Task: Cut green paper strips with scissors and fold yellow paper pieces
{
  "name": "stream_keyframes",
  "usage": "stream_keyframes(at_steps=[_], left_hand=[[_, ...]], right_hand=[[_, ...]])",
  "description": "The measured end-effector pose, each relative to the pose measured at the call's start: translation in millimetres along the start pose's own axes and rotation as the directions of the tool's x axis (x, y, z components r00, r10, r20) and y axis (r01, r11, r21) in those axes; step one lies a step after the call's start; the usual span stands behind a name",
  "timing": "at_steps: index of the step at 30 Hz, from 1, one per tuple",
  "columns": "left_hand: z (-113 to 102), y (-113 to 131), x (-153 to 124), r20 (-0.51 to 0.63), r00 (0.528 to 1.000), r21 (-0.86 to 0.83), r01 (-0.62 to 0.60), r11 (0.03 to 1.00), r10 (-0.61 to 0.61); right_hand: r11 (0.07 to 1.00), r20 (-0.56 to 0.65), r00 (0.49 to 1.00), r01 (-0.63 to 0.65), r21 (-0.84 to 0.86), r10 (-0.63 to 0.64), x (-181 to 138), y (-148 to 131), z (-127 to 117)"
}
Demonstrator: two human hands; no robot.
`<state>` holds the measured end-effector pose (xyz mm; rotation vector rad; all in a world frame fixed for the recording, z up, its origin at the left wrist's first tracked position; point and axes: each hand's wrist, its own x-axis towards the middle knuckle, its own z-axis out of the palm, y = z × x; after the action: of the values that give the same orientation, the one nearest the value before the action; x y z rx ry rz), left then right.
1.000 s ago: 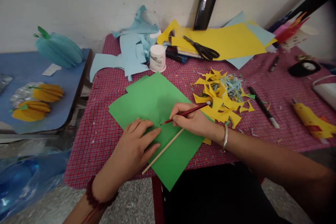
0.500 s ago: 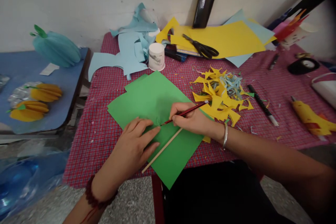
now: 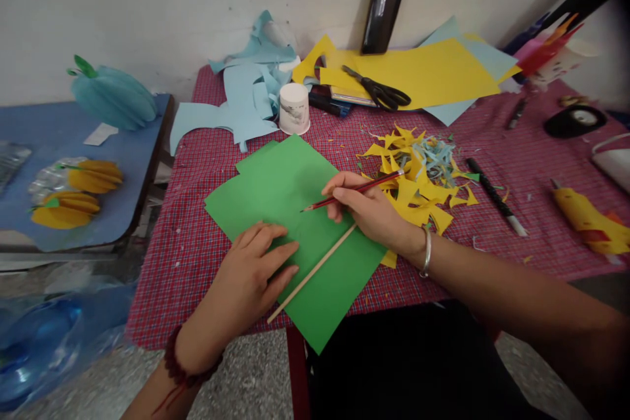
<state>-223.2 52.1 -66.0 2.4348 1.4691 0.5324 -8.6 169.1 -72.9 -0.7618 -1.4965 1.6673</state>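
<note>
1. The right hand point(image 3: 365, 209) pinches the red pencil point(image 3: 377, 182), tip pointing left, blunt end toward the far right.
2. That tip sits over the green paper point(image 3: 295, 170); whether it touches, I can't tell from here.
3. The left hand point(image 3: 253, 269) rests spread on the paper, near-left of the tip.

Across the middle of the frame I see a table under a red checked cloth point(image 3: 167, 289). Green sheets point(image 3: 268, 177) lie on it at centre, with yellow and blue scraps point(image 3: 406, 191) to their right. Further right I make out a black pen point(image 3: 496, 197) and a yellow glue gun point(image 3: 585, 213). At left, a blue table point(image 3: 39, 125) carries a teal paper pumpkin point(image 3: 113, 97).
</note>
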Motion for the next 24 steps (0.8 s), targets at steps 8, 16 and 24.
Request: stream_keyframes(at_steps=[8, 16, 24], left_hand=[[-13.6, -4.9, 20.0, -0.061, 0.970, -0.191, 0.219, 0.957, -0.235], [-26.9, 28.1, 22.2, 0.160, 0.967, 0.289, 0.146, 0.946, -0.198], [-8.2, 43.0, 16.7, 0.168, 0.958, 0.558, 0.101, 0.823, -0.232]], right_hand=[[1.000, 0.034, 0.999, -0.013, 0.022, 0.012, 1.4, -1.1, 0.2], [1.000, 0.044, 0.999, -0.012, -0.029, 0.014, 2.2, -5.3, 2.1], [0.996, 0.073, 0.997, -0.005, -0.090, 0.012, 2.4, -4.2, 3.4]])
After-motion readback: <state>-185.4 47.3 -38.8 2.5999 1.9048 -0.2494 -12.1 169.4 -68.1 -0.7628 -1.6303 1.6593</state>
